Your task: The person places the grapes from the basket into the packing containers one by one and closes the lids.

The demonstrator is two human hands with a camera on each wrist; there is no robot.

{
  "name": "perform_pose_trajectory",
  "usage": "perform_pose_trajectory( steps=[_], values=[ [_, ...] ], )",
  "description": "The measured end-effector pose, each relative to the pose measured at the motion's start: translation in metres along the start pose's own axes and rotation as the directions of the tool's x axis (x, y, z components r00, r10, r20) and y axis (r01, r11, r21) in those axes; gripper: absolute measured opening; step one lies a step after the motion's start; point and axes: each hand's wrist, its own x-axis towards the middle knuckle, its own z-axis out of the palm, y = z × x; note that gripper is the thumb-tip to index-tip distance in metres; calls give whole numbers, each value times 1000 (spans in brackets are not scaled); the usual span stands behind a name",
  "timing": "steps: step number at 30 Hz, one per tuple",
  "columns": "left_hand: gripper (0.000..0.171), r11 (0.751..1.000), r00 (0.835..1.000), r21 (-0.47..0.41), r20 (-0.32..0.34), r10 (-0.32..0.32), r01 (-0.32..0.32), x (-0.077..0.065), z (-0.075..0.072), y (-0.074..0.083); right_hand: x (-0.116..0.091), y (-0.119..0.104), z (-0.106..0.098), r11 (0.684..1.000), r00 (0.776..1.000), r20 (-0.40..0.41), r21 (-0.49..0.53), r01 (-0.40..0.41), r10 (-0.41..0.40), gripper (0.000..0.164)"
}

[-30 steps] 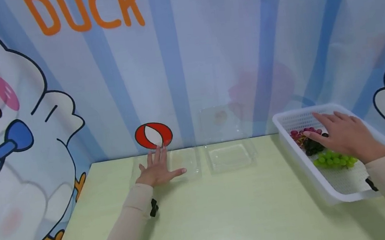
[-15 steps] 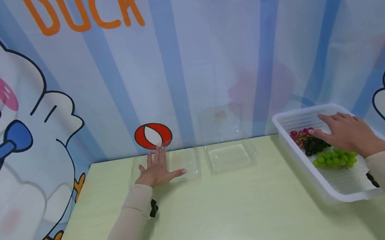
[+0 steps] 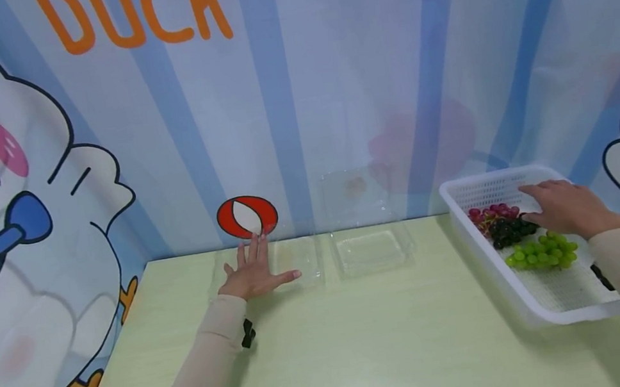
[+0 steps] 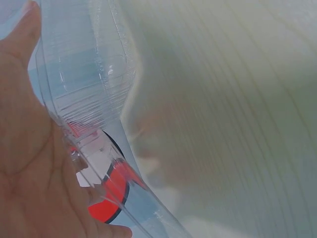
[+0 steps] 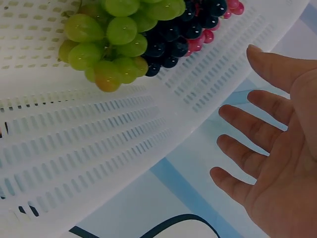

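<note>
My left hand (image 3: 251, 278) is spread, fingers pointing to the back of the table, over a clear plastic box (image 3: 300, 262). In the left wrist view the box's ribbed wall (image 4: 84, 106) shows right beside the palm. My right hand (image 3: 573, 209) hovers, empty, over the right side of a white plastic basket (image 3: 523, 303); the right wrist view shows its fingers (image 5: 247, 124) apart and loosely extended. In the basket lie red grapes (image 3: 489, 215), black grapes (image 3: 509, 233) and a green bunch (image 3: 544, 253), nearest to that hand's thumb side.
A second clear box (image 3: 372, 253) stands right of the first, its lid (image 3: 354, 198) raised against the curtain. The pale table (image 3: 351, 343) ends at a striped cartoon curtain (image 3: 319, 76) behind. The basket's perforated walls rise around the grapes.
My right hand has shifted right and its fingers have drawn in slightly, uncovering more of the black and red grapes. My left hand stays in place.
</note>
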Motion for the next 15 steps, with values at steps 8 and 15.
perform_pose_trajectory(
  steps=[8,15],
  values=[
    [129,1000,1000,5,-12,14,-14,-2,-6,1,6,9,9,1000,999,51,4,-10,10,65],
    [130,1000,1000,-8,-4,8,-8,-2,-4,1,9,12,17,1000,996,91,24,11,-13,67]
  ],
)
